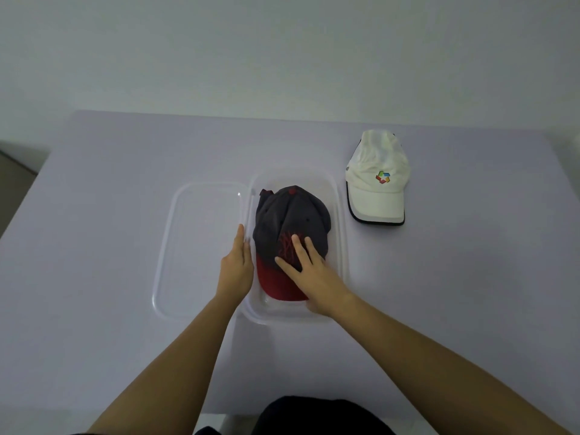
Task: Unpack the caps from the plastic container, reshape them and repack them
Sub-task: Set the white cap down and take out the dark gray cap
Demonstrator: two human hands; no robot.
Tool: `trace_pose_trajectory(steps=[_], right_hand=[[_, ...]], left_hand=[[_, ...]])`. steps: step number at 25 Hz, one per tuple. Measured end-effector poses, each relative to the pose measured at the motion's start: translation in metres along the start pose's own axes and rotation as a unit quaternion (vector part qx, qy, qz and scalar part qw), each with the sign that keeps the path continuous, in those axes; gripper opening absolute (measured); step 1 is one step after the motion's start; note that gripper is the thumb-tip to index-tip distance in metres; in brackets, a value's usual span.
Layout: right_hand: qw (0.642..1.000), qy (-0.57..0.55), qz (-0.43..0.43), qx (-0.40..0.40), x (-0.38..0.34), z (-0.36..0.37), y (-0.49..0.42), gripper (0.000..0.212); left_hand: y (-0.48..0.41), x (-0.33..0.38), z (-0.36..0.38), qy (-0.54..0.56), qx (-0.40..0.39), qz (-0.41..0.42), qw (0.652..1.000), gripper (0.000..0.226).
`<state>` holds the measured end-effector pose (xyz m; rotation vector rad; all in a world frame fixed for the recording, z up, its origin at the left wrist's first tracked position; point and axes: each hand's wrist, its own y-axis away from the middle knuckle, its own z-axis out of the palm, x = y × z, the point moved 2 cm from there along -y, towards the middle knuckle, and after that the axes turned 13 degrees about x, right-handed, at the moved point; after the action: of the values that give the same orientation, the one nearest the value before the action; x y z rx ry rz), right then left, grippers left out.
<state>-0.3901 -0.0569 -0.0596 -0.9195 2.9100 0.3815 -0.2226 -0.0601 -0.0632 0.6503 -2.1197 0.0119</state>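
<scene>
A dark grey cap with a red brim [290, 221] lies inside the clear plastic container [340, 246] at the table's middle, brim toward me. My right hand [309, 273] rests flat on the cap's front and brim, fingers spread. My left hand [236, 265] is flat against the container's left wall, beside the cap, fingers straight. A white cap with a coloured logo [376, 180] sits on the table to the right of the container, its dark-edged brim toward me.
The container's clear lid [194, 246] lies flat on the table right beside the container's left side. The pale table [94, 215] ends at a far edge below a plain wall. Dark clothing shows at the bottom edge.
</scene>
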Motion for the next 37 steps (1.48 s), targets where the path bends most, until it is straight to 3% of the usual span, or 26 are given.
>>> trace_pose_trajectory(steps=[6, 8, 12, 17, 22, 24, 28, 30, 32, 37], right_hand=[[0.983, -0.112, 0.094, 0.113, -0.003, -0.026, 0.003, 0.086], [0.986, -0.117, 0.080, 0.092, 0.003, -0.030, 0.006, 0.086], [0.998, -0.063, 0.010, -0.016, 0.014, -0.029, 0.006, 0.107], [0.999, 0.025, -0.044, -0.011, 0.010, -0.022, -0.002, 0.109], [0.998, 0.018, -0.054, -0.002, 0.015, -0.021, -0.006, 0.110], [0.997, 0.031, -0.064, -0.007, 0.018, -0.020, -0.004, 0.108], [0.997, 0.044, -0.064, -0.009, 0.010, -0.013, 0.004, 0.083], [0.999, 0.021, -0.013, 0.025, 0.006, -0.017, 0.008, 0.081], [0.992, -0.019, 0.050, 0.114, 0.002, -0.023, 0.009, 0.079], [0.935, -0.127, 0.107, 0.314, 0.005, -0.039, 0.020, 0.081]], left_hand=[[-0.003, -0.006, -0.001, 0.006, -0.002, 0.020, 1.000, 0.049], [-0.002, -0.006, 0.000, 0.004, -0.001, 0.020, 1.000, 0.049], [-0.003, -0.005, 0.000, -0.007, 0.002, 0.015, 1.000, 0.050], [-0.002, -0.006, 0.003, -0.005, 0.002, 0.016, 1.000, 0.049], [-0.001, -0.004, 0.002, -0.004, 0.000, 0.006, 1.000, 0.049], [0.000, -0.004, 0.001, 0.001, 0.001, 0.004, 1.000, 0.049], [-0.001, -0.004, 0.000, 0.012, -0.002, 0.002, 1.000, 0.049], [-0.001, -0.004, 0.001, 0.011, -0.001, -0.001, 1.000, 0.049], [-0.001, -0.005, 0.002, 0.007, -0.001, -0.005, 1.000, 0.049], [-0.001, -0.004, 0.001, -0.005, -0.001, 0.004, 1.000, 0.049]])
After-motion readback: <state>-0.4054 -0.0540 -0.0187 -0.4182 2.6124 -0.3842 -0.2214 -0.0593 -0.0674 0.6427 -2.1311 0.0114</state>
